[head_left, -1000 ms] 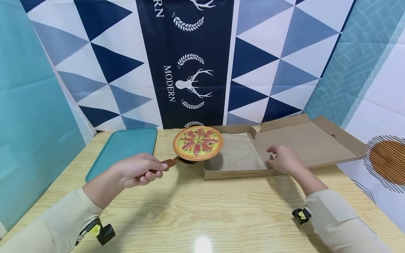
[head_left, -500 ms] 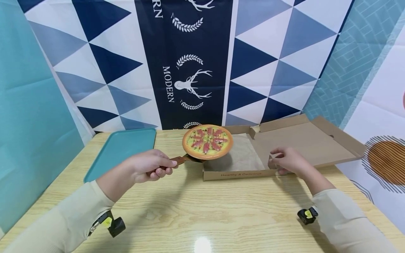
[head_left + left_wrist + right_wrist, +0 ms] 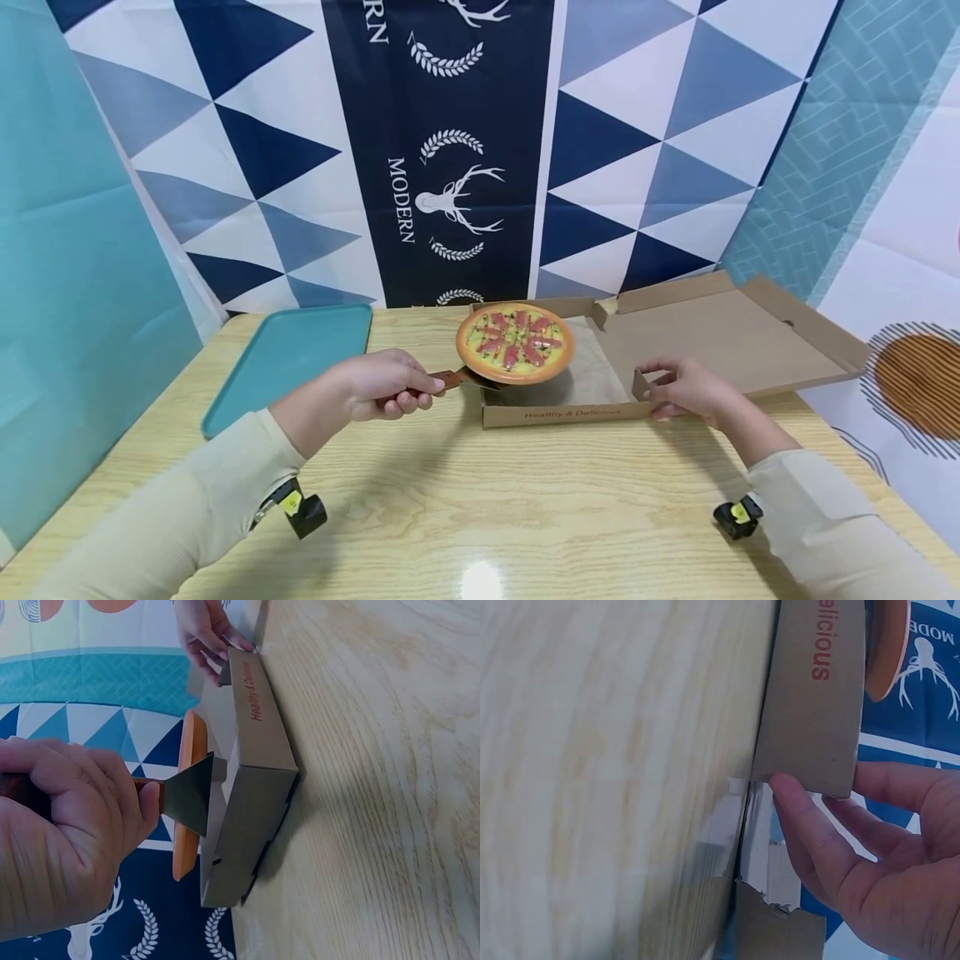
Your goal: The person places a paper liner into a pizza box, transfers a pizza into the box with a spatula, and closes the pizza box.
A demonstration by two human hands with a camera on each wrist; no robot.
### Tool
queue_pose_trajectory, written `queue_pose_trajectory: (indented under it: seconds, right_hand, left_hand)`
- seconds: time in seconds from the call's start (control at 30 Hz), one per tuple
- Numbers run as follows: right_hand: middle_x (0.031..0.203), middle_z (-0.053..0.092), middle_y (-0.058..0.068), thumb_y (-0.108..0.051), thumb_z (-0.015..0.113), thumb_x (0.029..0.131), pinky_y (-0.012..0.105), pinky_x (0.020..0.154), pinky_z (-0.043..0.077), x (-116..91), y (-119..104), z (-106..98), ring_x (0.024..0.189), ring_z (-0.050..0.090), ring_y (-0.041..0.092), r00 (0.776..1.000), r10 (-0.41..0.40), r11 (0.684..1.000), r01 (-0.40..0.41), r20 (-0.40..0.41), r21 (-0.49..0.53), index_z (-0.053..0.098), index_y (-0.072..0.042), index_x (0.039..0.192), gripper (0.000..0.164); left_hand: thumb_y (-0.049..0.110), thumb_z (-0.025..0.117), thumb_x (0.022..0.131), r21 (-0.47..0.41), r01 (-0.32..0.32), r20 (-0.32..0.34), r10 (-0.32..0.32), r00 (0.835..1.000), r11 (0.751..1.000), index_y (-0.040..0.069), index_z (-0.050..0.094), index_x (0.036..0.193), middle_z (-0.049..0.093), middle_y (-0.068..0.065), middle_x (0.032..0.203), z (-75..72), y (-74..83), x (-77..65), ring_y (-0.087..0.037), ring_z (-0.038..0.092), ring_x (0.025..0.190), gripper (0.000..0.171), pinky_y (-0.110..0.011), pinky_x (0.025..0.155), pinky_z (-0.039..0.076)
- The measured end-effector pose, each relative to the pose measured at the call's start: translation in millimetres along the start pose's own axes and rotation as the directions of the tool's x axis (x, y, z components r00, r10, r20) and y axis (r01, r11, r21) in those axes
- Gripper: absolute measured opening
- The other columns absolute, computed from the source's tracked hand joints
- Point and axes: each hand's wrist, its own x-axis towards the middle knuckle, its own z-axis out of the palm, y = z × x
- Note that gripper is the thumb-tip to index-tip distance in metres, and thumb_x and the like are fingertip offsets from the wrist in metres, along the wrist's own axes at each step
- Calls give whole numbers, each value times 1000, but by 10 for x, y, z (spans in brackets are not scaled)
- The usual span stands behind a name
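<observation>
In the head view my left hand [image 3: 392, 385] grips the wooden handle of a spatula [image 3: 450, 379]. A round toy-like pizza [image 3: 516, 343] with red slices on yellow lies on its blade, over the left part of an open cardboard pizza box [image 3: 570, 414]. From the left wrist, the metal spatula blade [image 3: 189, 793] shows beneath the orange crust [image 3: 192, 742], level with the box's upper edge. My right hand [image 3: 688, 388] pinches the box's front right corner; in the right wrist view the thumb and fingers are around the cardboard end [image 3: 806, 742].
A teal tray [image 3: 292, 354] lies on the wooden table [image 3: 480, 500] at the left. The box lid [image 3: 720, 333] is folded out to the right. Brown lining paper [image 3: 600, 358] covers the box's bottom. A patterned cloth [image 3: 450, 150] hangs behind.
My left hand has carried the spatula and pizza to the right, further over the box. My right hand has come onto the box's front right corner and pinches it.
</observation>
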Motion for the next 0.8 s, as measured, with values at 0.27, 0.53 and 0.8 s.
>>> queue_pose_trajectory:
  seconds: [0.27,0.53,0.8]
  right_hand:
    - [110,50,30,6,57,91,33,69,58,-20,-12,28,75,59,17,1000,-5,999,4,-20,-45,35,19,135,51]
    - [112,50,32,6,56,92,32,70,58,-39,-28,39,77,59,16,1000,7,999,-8,-24,-51,35,19,135,49]
    - [107,52,27,6,57,92,33,71,58,-43,-28,43,80,59,17,1000,1,998,-2,-24,-62,36,20,134,49]
  left_hand:
    - [10,51,100,45,23,36,-24,999,999,-3,57,95,45,-1,65,33,54,184,-2,30,45,15,-11,41,25]
    - [10,52,100,76,62,34,-65,997,995,-1,58,91,47,-1,65,75,142,341,-3,32,45,16,-11,41,27]
    - [9,51,101,59,89,59,-92,994,994,-2,57,105,47,-1,65,88,162,507,-1,32,45,14,-11,41,27]
